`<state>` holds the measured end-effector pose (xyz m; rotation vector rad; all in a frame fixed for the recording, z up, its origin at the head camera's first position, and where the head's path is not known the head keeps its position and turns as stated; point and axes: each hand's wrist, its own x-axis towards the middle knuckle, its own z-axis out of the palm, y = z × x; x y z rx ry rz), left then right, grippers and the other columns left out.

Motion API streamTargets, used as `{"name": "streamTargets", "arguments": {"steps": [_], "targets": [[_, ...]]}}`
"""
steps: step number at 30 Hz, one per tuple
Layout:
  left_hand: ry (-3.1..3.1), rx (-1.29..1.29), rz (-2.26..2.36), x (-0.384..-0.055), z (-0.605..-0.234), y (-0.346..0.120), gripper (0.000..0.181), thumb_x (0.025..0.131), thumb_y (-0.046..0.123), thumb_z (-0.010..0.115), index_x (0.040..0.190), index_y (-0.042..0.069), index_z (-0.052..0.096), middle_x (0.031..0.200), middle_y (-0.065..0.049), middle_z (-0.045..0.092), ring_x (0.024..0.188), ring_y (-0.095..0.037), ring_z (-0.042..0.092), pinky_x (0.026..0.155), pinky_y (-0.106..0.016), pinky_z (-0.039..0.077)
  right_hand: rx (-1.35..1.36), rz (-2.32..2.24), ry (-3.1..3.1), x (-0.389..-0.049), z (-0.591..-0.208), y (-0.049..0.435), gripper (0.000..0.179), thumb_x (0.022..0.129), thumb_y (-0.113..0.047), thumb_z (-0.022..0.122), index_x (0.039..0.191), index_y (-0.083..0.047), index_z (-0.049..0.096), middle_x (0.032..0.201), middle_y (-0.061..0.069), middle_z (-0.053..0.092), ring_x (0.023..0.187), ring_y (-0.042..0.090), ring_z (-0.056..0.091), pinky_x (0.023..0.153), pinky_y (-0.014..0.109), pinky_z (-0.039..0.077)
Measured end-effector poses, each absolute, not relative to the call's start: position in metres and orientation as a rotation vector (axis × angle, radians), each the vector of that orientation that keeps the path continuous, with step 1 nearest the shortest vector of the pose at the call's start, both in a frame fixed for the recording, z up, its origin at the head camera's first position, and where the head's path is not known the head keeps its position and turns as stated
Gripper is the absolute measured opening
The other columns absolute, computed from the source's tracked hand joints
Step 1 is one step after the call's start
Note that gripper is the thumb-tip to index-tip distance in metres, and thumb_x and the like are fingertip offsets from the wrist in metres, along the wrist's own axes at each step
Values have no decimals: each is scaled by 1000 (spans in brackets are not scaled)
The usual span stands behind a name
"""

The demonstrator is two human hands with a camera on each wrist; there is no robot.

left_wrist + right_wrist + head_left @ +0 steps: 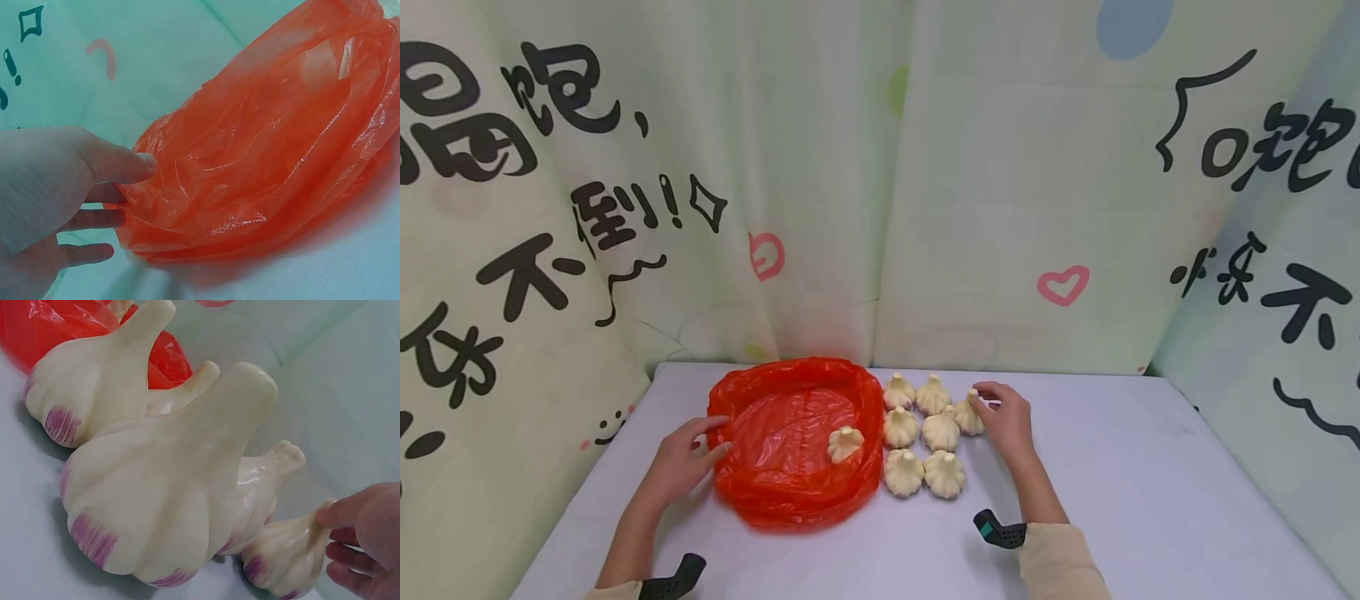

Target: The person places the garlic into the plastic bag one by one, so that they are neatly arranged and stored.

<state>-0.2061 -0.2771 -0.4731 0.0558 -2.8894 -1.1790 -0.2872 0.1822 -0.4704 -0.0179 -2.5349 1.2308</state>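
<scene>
A red plastic bag [752, 500] lies spread with its mouth facing up, and one garlic bulb [846, 444] sits inside it. My left hand [681, 461] holds the bag's left rim between thumb and fingers; in the left wrist view the thumb [147, 161] lies over the crinkled plastic [237, 175]. At the far right of a cluster of garlic bulbs, my right hand [1006, 421] pinches one garlic bulb [967, 416] by its stem. In the right wrist view that bulb [284, 556] stands beside larger-looking, nearer bulbs [150, 500] with purple streaks at their bases.
Several garlic bulbs [942, 429] stand in rows right of the bag, close to its rim. A white table [1112, 483] carries everything. Printed curtains [970, 183] hang behind and at both sides. Dark straps with devices [1000, 531] sit on both wrists.
</scene>
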Motion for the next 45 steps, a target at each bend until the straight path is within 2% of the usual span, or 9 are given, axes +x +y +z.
{"name": "streamTargets", "arguments": {"steps": [9,27,39,45], "targets": [[-2884,60,-1195,-205,-473,-277,51,91,22,65,138,11,50,141,-22,47,127,-42,46,93,-51,54,-4,1254,-2507,-287,-470,181,23,87,-2,67,108,4,68,105,25,69,102,38,65,94,49,53],[-2880,32,-1177,-204,-471,-277,50,91,20,65,138,10,50,141,-22,48,128,-42,45,95,-52,52,-22,1266,-2470,-282,-460,179,22,88,-6,67,109,1,68,107,21,69,101,33,66,92,44,55],[-2892,31,-1155,-205,-471,-277,51,91,21,65,138,9,50,140,-22,47,127,-43,45,94,-52,53,62,1225,-2356,-276,-448,173,18,84,-3,71,102,2,70,94,19,71,89,31,69,83,41,58],[-2890,25,-1159,-205,-471,-278,50,91,21,65,138,10,50,140,-22,48,127,-42,46,94,-52,53,78,1256,-2347,-273,-442,169,19,85,-3,71,103,2,70,96,19,70,90,30,68,84,41,57]]}}
